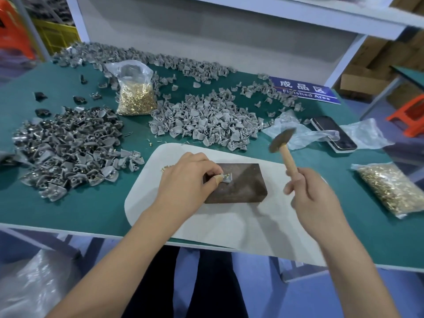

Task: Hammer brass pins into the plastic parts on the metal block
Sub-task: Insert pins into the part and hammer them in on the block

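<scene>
- A green table (91, 203) is covered with heaps of grey plastic parts (202, 120).
- A white mat (218, 221) is laid at the near edge.
- A dark metal block (243, 187) is set on the mat.
- A hammer (283, 143) is gripped by its wooden handle in the closed right hand (307, 191), its head raised above the block's right end.
- A small plastic part (228, 179) with a brass pin (226, 176) is pinched on the block by the left hand (188, 177).

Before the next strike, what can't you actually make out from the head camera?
- Brass pin: too small to judge its seating depth.
- Plastic part: partly hidden by the left hand.
- Hammer head: motion-blurred.
- Metal block: left edge covered by that hand.
</scene>
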A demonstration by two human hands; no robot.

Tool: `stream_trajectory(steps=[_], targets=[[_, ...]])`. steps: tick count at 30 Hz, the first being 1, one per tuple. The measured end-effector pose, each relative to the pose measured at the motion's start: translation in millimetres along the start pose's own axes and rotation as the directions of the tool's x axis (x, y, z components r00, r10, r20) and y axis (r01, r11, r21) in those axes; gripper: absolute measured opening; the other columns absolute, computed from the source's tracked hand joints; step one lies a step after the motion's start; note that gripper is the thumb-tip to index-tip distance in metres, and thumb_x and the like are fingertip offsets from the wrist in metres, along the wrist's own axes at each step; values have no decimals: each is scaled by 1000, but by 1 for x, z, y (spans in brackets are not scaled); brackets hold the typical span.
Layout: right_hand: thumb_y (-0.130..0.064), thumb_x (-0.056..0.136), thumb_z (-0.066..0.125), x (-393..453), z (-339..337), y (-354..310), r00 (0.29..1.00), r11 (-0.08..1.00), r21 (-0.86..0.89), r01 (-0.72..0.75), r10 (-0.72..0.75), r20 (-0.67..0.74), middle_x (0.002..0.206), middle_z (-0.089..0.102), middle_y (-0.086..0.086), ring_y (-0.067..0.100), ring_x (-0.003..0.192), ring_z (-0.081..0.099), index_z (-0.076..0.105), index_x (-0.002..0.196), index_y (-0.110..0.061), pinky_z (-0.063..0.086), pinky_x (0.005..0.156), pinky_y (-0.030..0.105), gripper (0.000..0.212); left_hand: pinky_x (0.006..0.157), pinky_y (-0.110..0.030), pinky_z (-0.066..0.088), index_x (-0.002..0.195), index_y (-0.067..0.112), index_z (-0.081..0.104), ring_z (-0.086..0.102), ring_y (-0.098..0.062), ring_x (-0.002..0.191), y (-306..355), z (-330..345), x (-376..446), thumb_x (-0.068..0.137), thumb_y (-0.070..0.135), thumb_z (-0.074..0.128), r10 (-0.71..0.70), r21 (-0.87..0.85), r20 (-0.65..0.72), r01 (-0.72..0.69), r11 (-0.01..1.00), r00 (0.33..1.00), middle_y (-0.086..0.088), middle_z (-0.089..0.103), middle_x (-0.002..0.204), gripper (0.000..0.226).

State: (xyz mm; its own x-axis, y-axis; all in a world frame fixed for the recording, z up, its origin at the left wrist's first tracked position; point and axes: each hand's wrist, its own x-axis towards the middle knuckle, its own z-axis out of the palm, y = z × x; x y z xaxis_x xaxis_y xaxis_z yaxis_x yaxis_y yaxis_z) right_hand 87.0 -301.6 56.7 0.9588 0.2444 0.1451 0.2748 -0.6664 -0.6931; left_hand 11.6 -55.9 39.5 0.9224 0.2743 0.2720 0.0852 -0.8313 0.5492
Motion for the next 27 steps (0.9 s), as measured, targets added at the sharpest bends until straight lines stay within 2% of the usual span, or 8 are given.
stream_trajectory(steps=[2,5,7,10,15,19,23,27], targets=[[-28,110,35,-14,4,-12,991,958,274,-85,52,124,61,52,-13,7,44,40,60,96,-31,31,41,17,29,72,-32,44,90,43,69,44,-3,94,-1,0,0,91,47,67,-3,-9,-7,3,1000,1000,19,56,90,4],[-48,107,35,-33,13,-16,958,982,180,54,-102,267,59,46,-12,5,49,40,59,115,-39,33,48,15,27,68,-30,40,90,44,70,46,-3,94,-3,0,1,90,47,69,-2,-21,-22,2,1000,1000,21,58,88,3],[-57,106,32,-34,14,-17,962,981,141,134,-163,217,61,48,-13,7,52,42,57,122,-45,34,52,17,31,68,-30,42,90,43,70,46,-3,94,-3,0,1,89,46,70,7,-11,-28,-7,1000,1000,22,58,88,3],[-53,104,32,-33,19,-22,978,971,189,144,-170,125,61,47,-16,8,52,39,57,123,-44,34,53,22,33,70,-33,47,91,43,70,46,-5,95,-2,0,0,89,46,71,11,9,-35,-11,1000,999,21,59,88,3],[-48,108,32,-37,18,-27,968,981,99,165,-181,176,63,49,-15,8,56,42,58,121,-45,35,53,20,29,70,-34,50,90,43,71,47,-7,94,-2,-1,1,89,46,71,18,18,-44,-17,1000,999,20,61,88,3],[-43,107,32,-43,19,-37,978,968,148,202,-208,24,62,46,-10,10,53,39,57,126,-44,34,50,26,31,67,-32,46,88,44,72,48,-7,94,-3,-1,2,88,49,72,18,22,-55,-17,1000,998,20,62,87,5],[-54,102,27,-49,24,-39,976,990,37,133,-138,169,62,49,-10,12,55,43,58,123,-40,44,58,37,40,62,-28,37,89,45,74,49,-7,93,-4,-2,2,87,50,72,28,49,-66,-25,998,997,20,63,86,6],[-43,106,33,-46,20,-41,970,992,35,124,-129,207,62,49,-13,13,56,42,56,111,-41,41,58,36,23,62,-28,34,89,44,74,49,-8,92,-5,-5,5,87,48,73,48,55,-54,-45,997,997,20,64,85,5]])
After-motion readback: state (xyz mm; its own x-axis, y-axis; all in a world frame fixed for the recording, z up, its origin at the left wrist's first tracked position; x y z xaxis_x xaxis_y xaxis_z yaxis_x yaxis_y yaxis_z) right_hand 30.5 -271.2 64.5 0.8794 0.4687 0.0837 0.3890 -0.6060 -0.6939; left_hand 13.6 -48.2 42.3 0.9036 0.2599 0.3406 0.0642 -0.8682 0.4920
